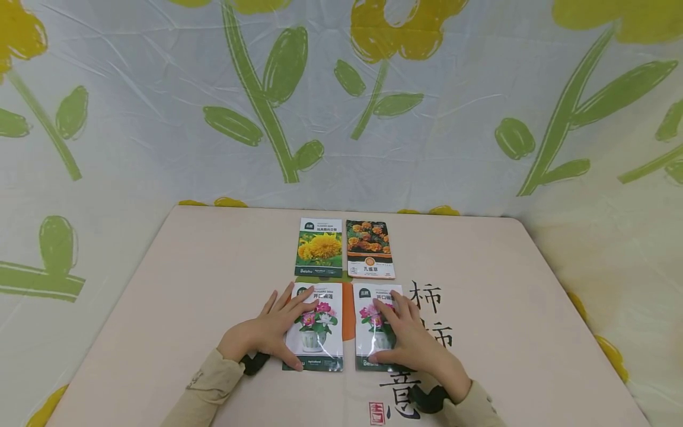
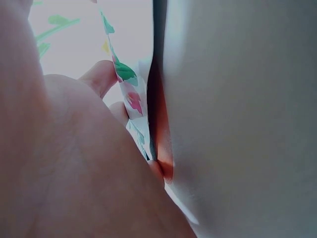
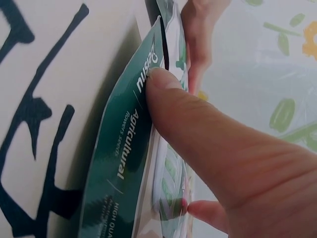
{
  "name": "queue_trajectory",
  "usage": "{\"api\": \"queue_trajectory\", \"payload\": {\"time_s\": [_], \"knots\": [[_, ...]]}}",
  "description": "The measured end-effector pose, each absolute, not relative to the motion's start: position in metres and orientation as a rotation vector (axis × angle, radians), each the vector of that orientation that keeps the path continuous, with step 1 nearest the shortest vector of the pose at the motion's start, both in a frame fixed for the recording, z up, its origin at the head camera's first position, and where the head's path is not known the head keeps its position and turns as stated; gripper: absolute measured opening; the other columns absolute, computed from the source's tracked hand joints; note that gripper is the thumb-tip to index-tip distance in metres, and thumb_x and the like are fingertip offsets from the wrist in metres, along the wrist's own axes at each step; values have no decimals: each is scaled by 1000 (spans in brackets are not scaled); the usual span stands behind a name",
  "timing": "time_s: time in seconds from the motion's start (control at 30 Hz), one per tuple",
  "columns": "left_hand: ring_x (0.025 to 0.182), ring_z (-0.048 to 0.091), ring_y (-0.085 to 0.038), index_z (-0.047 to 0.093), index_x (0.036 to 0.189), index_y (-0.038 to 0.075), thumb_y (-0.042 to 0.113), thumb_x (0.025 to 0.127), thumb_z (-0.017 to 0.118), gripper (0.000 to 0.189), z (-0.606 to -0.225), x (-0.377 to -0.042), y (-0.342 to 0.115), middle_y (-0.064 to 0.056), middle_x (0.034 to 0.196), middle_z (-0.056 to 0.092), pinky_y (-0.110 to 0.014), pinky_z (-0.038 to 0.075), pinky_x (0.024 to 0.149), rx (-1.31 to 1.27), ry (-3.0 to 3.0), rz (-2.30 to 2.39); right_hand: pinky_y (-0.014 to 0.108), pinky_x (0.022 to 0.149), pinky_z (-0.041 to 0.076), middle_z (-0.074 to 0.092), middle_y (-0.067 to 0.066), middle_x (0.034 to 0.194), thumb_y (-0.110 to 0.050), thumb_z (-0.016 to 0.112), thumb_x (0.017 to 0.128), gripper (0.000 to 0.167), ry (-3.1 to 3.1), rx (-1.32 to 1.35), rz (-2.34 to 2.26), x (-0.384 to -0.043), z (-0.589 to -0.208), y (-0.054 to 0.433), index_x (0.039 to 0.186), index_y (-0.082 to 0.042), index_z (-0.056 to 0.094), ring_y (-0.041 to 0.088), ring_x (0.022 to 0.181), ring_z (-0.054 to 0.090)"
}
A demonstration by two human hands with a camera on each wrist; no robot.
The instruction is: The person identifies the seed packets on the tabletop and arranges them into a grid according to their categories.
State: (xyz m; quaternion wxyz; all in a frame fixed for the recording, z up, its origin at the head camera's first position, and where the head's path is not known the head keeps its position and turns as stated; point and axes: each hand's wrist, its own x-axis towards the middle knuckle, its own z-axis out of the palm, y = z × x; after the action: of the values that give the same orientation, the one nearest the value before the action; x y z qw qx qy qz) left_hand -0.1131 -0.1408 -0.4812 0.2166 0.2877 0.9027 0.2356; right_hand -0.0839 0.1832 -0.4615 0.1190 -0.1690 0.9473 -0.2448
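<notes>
Two matching white-and-green seed packets, printed with pink flowers in a pot, lie side by side on the table. My left hand (image 1: 273,330) rests on the left packet (image 1: 326,342) with fingers spread, thumb at its bottom edge and fingertips near its top. On the right packet (image 1: 370,333) lies my right hand (image 1: 412,341), its thumb near the lower left corner. The right wrist view shows that thumb (image 3: 193,116) pressing the green bottom band. In the left wrist view the left packet (image 2: 134,91) appears edge-on beyond the palm.
Behind them lie a yellow-flower seed packet (image 1: 320,247) and an orange-flower seed packet (image 1: 370,249). The pale table (image 1: 203,267) carries black brush characters (image 1: 427,296) and a red seal print (image 1: 376,413). A flower-patterned cloth (image 1: 160,118) hangs behind the table and at its sides.
</notes>
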Motion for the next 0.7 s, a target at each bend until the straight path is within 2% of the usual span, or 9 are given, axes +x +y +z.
{"api": "queue_trajectory", "payload": {"time_s": [0.7], "knots": [[149, -18, -36, 25, 158, 27, 64, 60, 86, 120, -482, -113, -141, 3, 167, 0, -62, -12, 115, 790, 2501, 641, 73, 99, 35, 14, 24, 161, -57, 87, 66, 107, 2775, -476, -706, -84, -465, 180, 153, -17, 40, 51, 143, 9]]}}
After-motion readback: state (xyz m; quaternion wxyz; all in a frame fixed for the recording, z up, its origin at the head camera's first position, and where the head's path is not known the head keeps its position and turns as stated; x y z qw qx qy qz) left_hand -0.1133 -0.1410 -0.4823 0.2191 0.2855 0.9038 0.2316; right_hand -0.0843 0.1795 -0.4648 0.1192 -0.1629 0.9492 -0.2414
